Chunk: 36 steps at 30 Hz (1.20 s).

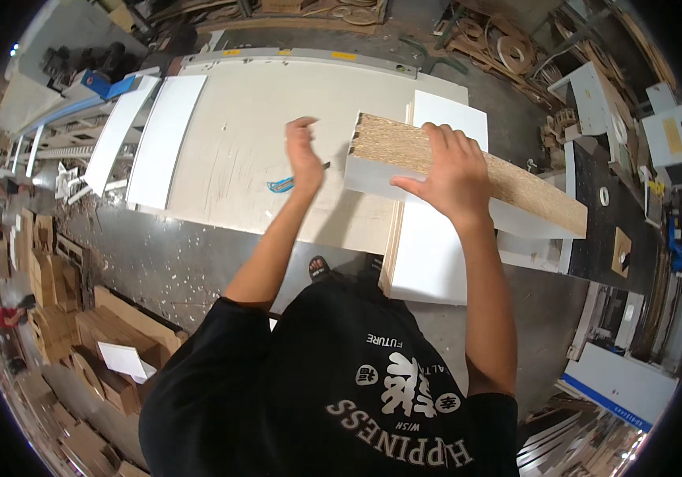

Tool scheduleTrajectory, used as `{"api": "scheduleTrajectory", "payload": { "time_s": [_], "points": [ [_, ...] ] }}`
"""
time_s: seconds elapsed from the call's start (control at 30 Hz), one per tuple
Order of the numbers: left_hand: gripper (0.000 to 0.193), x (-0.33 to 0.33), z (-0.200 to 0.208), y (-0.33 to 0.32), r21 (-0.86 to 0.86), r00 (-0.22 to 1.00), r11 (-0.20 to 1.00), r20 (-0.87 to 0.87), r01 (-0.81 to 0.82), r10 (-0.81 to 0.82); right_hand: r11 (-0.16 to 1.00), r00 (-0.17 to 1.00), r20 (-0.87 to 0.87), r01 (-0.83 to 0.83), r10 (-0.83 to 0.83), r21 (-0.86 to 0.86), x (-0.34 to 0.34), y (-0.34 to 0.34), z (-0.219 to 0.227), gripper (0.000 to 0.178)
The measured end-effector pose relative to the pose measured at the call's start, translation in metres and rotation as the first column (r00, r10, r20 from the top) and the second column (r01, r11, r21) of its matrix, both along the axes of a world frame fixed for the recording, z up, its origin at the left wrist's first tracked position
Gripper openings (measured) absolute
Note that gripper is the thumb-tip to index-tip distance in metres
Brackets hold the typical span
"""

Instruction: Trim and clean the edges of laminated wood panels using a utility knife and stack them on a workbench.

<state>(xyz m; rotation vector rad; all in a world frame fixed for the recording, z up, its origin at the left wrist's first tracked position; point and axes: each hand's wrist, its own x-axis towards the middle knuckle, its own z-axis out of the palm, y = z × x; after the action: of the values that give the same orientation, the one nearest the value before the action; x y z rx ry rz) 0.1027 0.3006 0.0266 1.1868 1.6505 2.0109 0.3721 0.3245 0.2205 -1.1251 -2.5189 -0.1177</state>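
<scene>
My right hand (454, 171) lies over a long white-faced block of particleboard (393, 143), fingers across its rough brown top and thumb against the white side. Whether the block is one piece or several boards together, I cannot tell. It rests above a white panel (428, 254) at the right of the workbench. To the left of the block's end, my left hand (304, 155) is raised, slightly blurred, with its fingers loosely bent and nothing seen in them. Under that wrist a blue utility knife (280, 185) lies on the bench, partly hidden.
Scratched and pale, the workbench (230, 151) carries a long metal straightedge (301, 63) along its far side. White panels (168, 139) lie at its left end. A dark table (619, 207) with a tape roll (604, 196) stands right. Cardboard (110, 342) is stacked on the lower left floor.
</scene>
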Motion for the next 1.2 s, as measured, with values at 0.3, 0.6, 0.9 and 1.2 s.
{"api": "scheduleTrajectory", "payload": {
  "time_s": [0.3, 0.6, 0.9, 1.2],
  "points": [
    [0.068, -0.075, -0.139, -0.089, -0.79, 0.508, 0.58, -0.589, -0.2, -0.628, 0.997, 0.999, 0.034, 0.031, -0.029, -0.07, 0.0, -0.004, 0.008, 0.089],
    [0.034, -0.063, -0.086, -0.147, -0.681, 0.979, 0.704, 0.153, 0.201, -0.132, 0.994, 0.999, 0.053, 0.011, -0.005, -0.109, -0.002, 0.0, 0.011, 0.088],
    [0.037, 0.003, 0.169, -0.104, -0.402, 0.928, 0.844, 0.258, 0.355, -0.268, 0.984, 0.996, 0.091, 0.028, -0.013, -0.176, -0.002, 0.0, 0.013, 0.089],
    [0.049, 0.025, 0.207, -0.036, -0.462, 0.844, 0.752, 0.486, 0.47, -0.229, 0.987, 0.997, 0.077, 0.004, 0.008, -0.161, 0.002, 0.001, 0.01, 0.084]
  ]
}}
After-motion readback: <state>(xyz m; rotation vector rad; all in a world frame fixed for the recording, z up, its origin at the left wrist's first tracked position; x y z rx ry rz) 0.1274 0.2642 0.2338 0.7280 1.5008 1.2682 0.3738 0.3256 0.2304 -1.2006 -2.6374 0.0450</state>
